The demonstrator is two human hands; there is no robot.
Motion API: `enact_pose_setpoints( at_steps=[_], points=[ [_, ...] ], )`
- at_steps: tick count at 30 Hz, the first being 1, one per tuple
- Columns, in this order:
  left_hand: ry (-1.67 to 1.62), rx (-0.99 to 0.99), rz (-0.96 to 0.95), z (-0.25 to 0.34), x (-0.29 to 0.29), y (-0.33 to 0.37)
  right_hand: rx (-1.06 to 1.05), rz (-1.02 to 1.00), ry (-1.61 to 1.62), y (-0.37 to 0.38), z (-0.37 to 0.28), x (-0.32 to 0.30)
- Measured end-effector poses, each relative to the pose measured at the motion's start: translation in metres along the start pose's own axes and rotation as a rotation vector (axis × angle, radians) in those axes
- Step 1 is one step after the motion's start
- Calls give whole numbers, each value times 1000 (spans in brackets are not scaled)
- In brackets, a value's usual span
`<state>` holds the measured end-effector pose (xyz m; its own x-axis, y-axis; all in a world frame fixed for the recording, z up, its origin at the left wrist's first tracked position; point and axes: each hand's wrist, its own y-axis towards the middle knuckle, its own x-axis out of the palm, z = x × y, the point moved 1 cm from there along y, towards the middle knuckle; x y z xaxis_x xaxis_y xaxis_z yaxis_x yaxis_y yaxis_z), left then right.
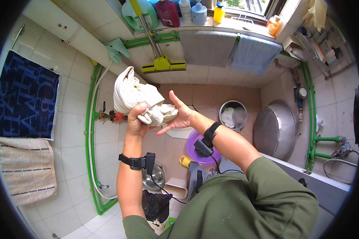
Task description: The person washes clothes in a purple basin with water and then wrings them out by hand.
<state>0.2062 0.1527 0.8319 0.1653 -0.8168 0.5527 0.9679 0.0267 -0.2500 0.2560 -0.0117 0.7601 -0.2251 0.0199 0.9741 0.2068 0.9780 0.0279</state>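
Observation:
A bunched cream-white cloth is held up in front of me, left of the middle. My left hand grips it from below, the thumb pressed on its folds and the other fingers mostly hidden. On the cloth's right side, my right hand has its thumb and fingers spread, with the palm against or very near the cloth's end. Whether that palm presses on it I cannot tell. Beneath my right forearm is a purple basin on the floor.
A metal pot with white cloth and a ladle-like scoop stands ahead right. A large metal basin leans against the right wall. A yellow-headed mop hangs ahead. At left are green pipes and a red tap handle. Bottles line the sill.

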Motion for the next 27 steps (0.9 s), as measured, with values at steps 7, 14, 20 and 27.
enact_pose_setpoints(
  at_steps=[7,14,20,27],
  points=[
    [324,121,143,-8,12,-3,204,187,-628,24,-17,46],
    [695,319,244,-11,-12,24,124,379,-912,49,-7,31],
    [794,361,527,-32,-18,52,-568,456,-1680,74,4,-29],
    [833,188,675,-53,-51,52,156,830,-1930,68,12,-18]
  ],
)
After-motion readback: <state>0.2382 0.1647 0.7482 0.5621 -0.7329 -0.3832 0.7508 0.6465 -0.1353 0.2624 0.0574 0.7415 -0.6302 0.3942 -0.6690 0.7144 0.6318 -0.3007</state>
